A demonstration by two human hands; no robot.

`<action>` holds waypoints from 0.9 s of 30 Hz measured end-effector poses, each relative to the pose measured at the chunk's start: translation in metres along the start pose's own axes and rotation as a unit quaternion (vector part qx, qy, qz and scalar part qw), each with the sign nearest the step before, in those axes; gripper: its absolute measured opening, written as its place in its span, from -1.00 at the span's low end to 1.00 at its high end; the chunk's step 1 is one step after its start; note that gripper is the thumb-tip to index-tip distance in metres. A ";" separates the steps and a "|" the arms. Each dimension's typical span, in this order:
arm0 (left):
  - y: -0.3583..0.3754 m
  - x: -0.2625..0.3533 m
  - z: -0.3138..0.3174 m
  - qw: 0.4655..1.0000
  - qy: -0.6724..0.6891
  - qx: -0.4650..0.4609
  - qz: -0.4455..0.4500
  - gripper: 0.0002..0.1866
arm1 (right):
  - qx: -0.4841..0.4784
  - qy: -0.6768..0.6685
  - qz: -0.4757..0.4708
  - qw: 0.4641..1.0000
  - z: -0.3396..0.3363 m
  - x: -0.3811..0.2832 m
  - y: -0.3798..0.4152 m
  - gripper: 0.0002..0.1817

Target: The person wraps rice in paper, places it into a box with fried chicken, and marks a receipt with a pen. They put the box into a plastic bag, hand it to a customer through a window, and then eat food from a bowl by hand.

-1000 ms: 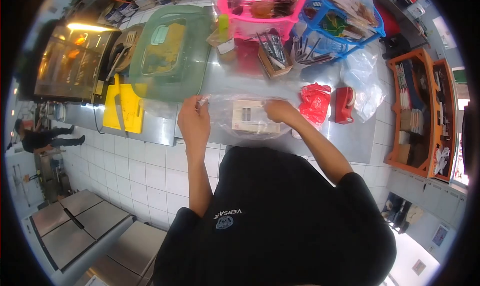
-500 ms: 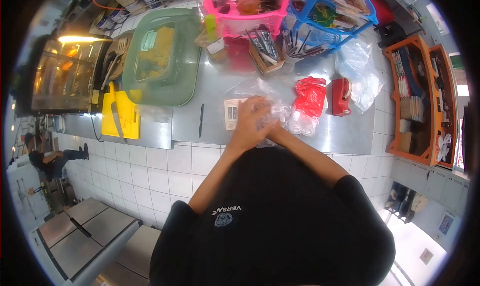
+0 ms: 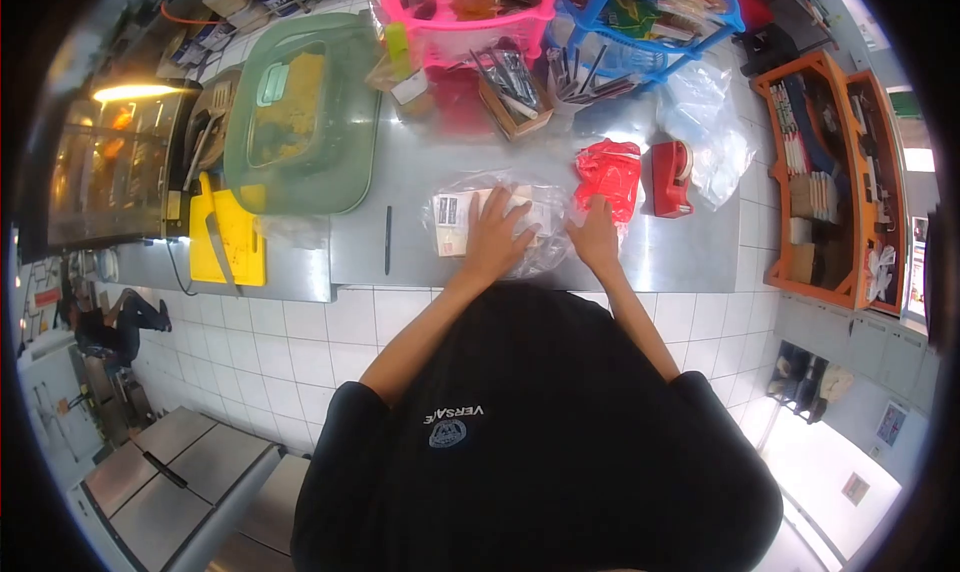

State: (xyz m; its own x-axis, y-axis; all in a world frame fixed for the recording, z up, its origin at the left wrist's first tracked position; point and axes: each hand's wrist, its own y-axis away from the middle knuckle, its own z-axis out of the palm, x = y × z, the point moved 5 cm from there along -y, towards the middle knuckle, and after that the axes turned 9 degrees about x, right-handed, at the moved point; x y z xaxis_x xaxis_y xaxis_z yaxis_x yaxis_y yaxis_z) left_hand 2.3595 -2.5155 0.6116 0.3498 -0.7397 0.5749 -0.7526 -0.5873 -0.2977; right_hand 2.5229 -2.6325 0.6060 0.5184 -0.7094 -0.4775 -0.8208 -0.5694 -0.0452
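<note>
My left hand (image 3: 494, 240) lies flat with fingers spread on a clear plastic bag (image 3: 548, 255). A white printed booklet or paper (image 3: 452, 230) shows through the plastic under and beside that hand. My right hand (image 3: 596, 240) is at the bag's right side, thumb and fingers apart. Its fingertips overlap the lower edge of a crumpled red plastic bag (image 3: 608, 177). Just right of this stands a red tape dispenser (image 3: 671, 180).
A pen (image 3: 388, 240) lies left of the bag. Farther left are a knife (image 3: 218, 242) on a yellow cutting board (image 3: 252, 257) and a green lidded tub (image 3: 355, 177). Pink (image 3: 475, 44) and blue baskets (image 3: 655, 60) stand behind. A person (image 3: 115, 327) sits far left.
My hands were together over the bag; now they are apart, the left flat on it and the right moved up toward the red bag. The clear bag lies flatter and more spread out.
</note>
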 end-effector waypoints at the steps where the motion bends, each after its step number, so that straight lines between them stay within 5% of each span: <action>1: -0.003 0.003 0.001 1.000 -0.005 0.012 -0.023 -0.43 | -0.057 -0.065 0.029 0.996 0.001 0.007 -0.002 -0.72; 3: -0.008 0.012 0.006 0.998 -0.016 0.030 -0.062 -0.49 | -0.168 -0.189 0.086 0.964 -0.012 0.019 -0.006 -0.77; 8: -0.019 0.010 0.022 0.988 -0.053 0.078 -0.123 -0.61 | -0.115 -0.367 0.049 0.922 -0.079 -0.011 -0.020 -0.71; 11: -0.020 0.009 0.015 0.992 0.017 0.050 -0.112 -0.65 | -0.129 -0.484 0.050 0.864 -0.083 -0.052 -0.010 -0.72; 14: -0.012 -0.015 0.004 0.962 0.200 0.158 -0.098 -0.60 | -0.143 -0.399 0.017 0.905 -0.048 -0.063 0.000 -0.79; 17: -0.003 -0.001 -0.031 0.909 0.313 0.230 -0.150 -0.51 | -0.263 -0.525 0.131 0.798 -0.029 -0.098 0.005 -0.78; 20: -0.001 0.010 -0.031 0.941 0.242 0.237 0.009 -0.43 | -0.321 -0.462 0.035 0.826 -0.013 -0.130 0.004 -0.75; 23: 0.000 0.004 -0.028 0.913 0.367 0.176 0.020 -0.13 | -0.173 -0.306 -0.143 0.925 -0.028 -0.162 -0.004 -0.73; 24: -0.005 0.006 -0.035 0.901 0.398 0.167 0.040 -0.01 | -0.134 -0.317 -0.121 0.931 -0.029 -0.159 -0.015 -0.72; 27: -0.009 0.008 -0.039 0.900 0.395 0.169 -0.075 -0.02 | -0.058 -0.324 -0.108 0.938 -0.042 -0.158 -0.023 -0.68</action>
State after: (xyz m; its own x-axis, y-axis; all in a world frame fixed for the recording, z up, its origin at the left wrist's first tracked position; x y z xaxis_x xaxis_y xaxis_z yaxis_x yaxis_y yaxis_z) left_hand 2.3474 -2.5030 0.6491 -0.1724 -0.2584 0.9505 -0.4701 -0.8264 -0.3099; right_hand 2.4700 -2.5250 0.7191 0.3837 -0.1916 -0.9034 -0.6620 -0.7391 -0.1245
